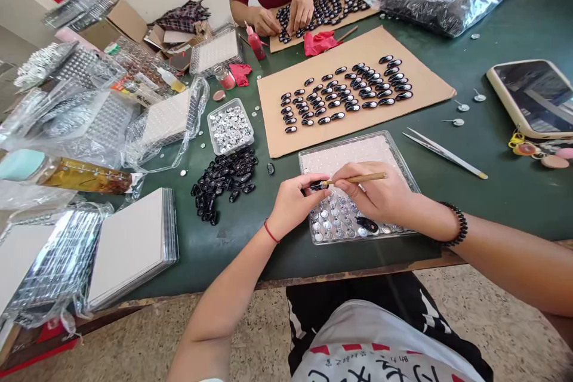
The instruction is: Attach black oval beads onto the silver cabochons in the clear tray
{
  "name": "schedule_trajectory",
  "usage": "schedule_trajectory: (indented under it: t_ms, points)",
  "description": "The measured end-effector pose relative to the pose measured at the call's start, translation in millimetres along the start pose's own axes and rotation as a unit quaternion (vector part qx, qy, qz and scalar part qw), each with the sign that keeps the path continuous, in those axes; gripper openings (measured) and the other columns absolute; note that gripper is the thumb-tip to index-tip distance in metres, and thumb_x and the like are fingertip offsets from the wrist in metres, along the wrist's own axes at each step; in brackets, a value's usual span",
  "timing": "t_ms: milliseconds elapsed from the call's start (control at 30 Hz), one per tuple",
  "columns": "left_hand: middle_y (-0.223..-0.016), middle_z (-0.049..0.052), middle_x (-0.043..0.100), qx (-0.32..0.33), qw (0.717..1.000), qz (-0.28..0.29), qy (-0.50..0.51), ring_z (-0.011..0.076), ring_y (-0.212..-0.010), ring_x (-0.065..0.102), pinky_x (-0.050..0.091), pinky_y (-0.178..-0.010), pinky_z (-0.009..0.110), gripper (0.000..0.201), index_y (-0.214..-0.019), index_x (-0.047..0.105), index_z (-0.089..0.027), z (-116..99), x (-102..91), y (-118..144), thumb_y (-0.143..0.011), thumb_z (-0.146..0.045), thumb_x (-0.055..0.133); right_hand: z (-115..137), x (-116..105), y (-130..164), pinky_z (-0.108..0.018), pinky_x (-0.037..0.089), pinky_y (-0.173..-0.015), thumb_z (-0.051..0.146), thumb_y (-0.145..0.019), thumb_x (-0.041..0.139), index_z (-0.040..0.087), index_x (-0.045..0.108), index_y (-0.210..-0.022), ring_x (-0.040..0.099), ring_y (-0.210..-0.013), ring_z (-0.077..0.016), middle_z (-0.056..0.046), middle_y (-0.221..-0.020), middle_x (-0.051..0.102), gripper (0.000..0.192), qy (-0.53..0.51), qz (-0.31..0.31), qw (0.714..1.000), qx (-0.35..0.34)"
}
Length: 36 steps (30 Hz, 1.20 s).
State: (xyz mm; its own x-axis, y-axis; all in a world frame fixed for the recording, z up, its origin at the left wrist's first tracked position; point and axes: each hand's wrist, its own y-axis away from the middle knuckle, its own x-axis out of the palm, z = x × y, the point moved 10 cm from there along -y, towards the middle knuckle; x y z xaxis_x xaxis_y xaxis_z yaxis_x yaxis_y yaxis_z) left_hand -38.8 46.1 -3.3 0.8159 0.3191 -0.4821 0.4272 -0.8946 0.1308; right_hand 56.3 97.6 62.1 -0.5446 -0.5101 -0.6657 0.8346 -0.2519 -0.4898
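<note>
Between thumb and fingers, my left hand [293, 204] pinches a small glossy black oval piece [317, 185]. My right hand [376, 194] grips a thin wooden stick [358, 179], its tip touching the piece. Both hands are over a clear plastic tray [349, 152] with a pale sheet and rows of round silvery pieces [331, 221]. One black oval piece [367, 225] lies on those rows near the front. Left of my hands are a pile of black pieces [224, 182] and a clear box of small silvery discs [230, 127].
Beyond the tray, cardboard [277, 137] carries rows of black pieces. Tweezers [447, 152] and a phone [532, 98] lie to the right. A co-worker's hands [286, 15] handle similar pieces opposite. Stacked trays [132, 245], a bottle [76, 173] and plastic bags crowd the left.
</note>
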Motion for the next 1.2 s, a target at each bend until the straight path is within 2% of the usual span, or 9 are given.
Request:
schedule_trajectory:
  t_ms: [200, 367, 467, 600, 700, 833, 1000, 1100, 1200]
  points:
    - [-0.056, -0.002, 0.053, 0.017, 1.000, -0.011, 0.015, 0.0073, -0.046, 0.035, 0.030, -0.047, 0.021, 0.029, -0.091, 0.069, -0.021, -0.5, -1.0, 1.6, -0.066, -0.033, 0.064, 0.8, 3.3, 1.2, -0.028, 0.039, -0.057, 0.028, -0.088, 0.034, 0.020, 0.050, -0.082, 0.054, -0.061, -0.0148, -0.004, -0.071, 0.061, 0.020, 0.037, 0.013, 0.999, -0.001]
    - [-0.059, 0.000, 0.057, 0.026, 0.999, -0.024, 0.006, 0.0077, -0.048, 0.038, 0.031, -0.049, 0.021, 0.022, -0.085, 0.069, -0.018, -7.1, 2.8, 5.7, -0.071, -0.030, 0.059, 2.3, 7.4, 3.4, -0.029, 0.038, -0.056, 0.030, -0.086, 0.038, 0.020, 0.051, -0.076, 0.053, -0.059, -0.0151, -0.004, -0.069, 0.060, 0.019, 0.002, 0.024, 1.000, 0.007]
    - [-0.059, 0.001, 0.058, 0.017, 0.999, -0.004, 0.038, 0.0080, -0.047, 0.040, 0.032, -0.048, 0.021, 0.020, -0.083, 0.068, -0.016, -7.8, 13.3, 9.0, -0.071, -0.029, 0.059, -15.6, 5.4, 2.2, -0.029, 0.039, -0.054, 0.035, -0.086, 0.039, 0.021, 0.049, -0.071, 0.052, -0.056, -0.0143, -0.003, -0.064, 0.057, 0.023, -0.108, 0.009, 0.990, 0.093]
    - [-0.061, 0.001, 0.060, 0.018, 0.998, 0.009, 0.059, 0.0077, -0.047, 0.038, 0.033, -0.049, 0.021, 0.024, -0.088, 0.067, -0.018, -8.6, 20.3, 11.4, -0.073, -0.033, 0.056, -48.5, 10.9, 4.5, -0.025, 0.037, -0.045, 0.038, -0.089, 0.030, 0.020, 0.041, -0.064, 0.045, -0.045, -0.0103, 0.001, -0.052, 0.046, 0.032, -0.295, -0.012, 0.926, 0.236]
    - [-0.063, 0.001, 0.060, 0.032, 0.998, -0.022, 0.051, 0.0081, -0.048, 0.038, 0.033, -0.050, 0.021, 0.026, -0.090, 0.067, -0.019, -8.0, 12.5, 10.4, -0.073, -0.035, 0.056, -51.1, 16.5, 3.5, -0.022, 0.030, -0.039, 0.036, -0.085, 0.041, 0.019, 0.043, -0.064, 0.037, -0.041, -0.0077, 0.004, -0.050, 0.042, 0.027, -0.233, 0.022, 0.941, 0.243]
    - [-0.070, 0.002, 0.062, 0.046, 0.996, -0.033, 0.071, 0.0083, -0.049, 0.038, 0.034, -0.051, 0.022, 0.028, -0.095, 0.066, -0.020, -5.3, 8.8, 9.6, -0.071, -0.032, 0.058, -41.1, 24.6, 3.0, -0.020, 0.027, -0.038, 0.026, -0.076, 0.055, 0.019, 0.052, -0.082, 0.035, -0.040, -0.0052, 0.002, -0.065, 0.056, 0.010, -0.128, 0.069, 0.967, 0.208]
    - [-0.077, 0.002, 0.064, 0.018, 0.987, -0.020, 0.156, 0.0069, -0.048, 0.039, 0.035, -0.051, 0.022, 0.032, -0.097, 0.063, -0.022, 0.3, 12.2, 9.6, -0.065, -0.024, 0.064, -45.9, 29.8, -4.6, -0.022, 0.039, -0.045, 0.025, -0.072, 0.057, 0.019, 0.057, -0.089, 0.052, -0.054, -0.0100, -0.002, -0.077, 0.063, 0.017, -0.142, 0.110, 0.961, 0.210]
    - [-0.077, 0.002, 0.062, -0.081, 0.934, -0.013, 0.347, 0.0064, -0.049, 0.044, 0.036, -0.047, 0.020, 0.040, -0.103, 0.054, -0.019, 16.7, 13.6, 8.3, -0.064, -0.021, 0.065, -71.7, 16.7, -28.2, -0.026, 0.043, -0.056, 0.030, -0.070, 0.059, 0.018, 0.059, -0.088, 0.057, -0.065, -0.0140, -0.002, -0.075, 0.064, 0.021, -0.105, 0.055, 0.967, 0.224]
    - [-0.078, 0.003, 0.058, -0.192, 0.822, -0.022, 0.535, 0.0079, -0.059, 0.053, 0.040, -0.050, 0.018, 0.028, -0.094, 0.051, -0.016, 33.1, 17.0, 11.0, -0.067, -0.012, 0.060, -98.4, 17.6, -61.5, -0.029, 0.043, -0.062, 0.029, -0.068, 0.060, 0.018, 0.062, -0.079, 0.058, -0.069, -0.0156, -0.003, -0.076, 0.064, 0.016, -0.027, 0.029, 0.978, 0.206]
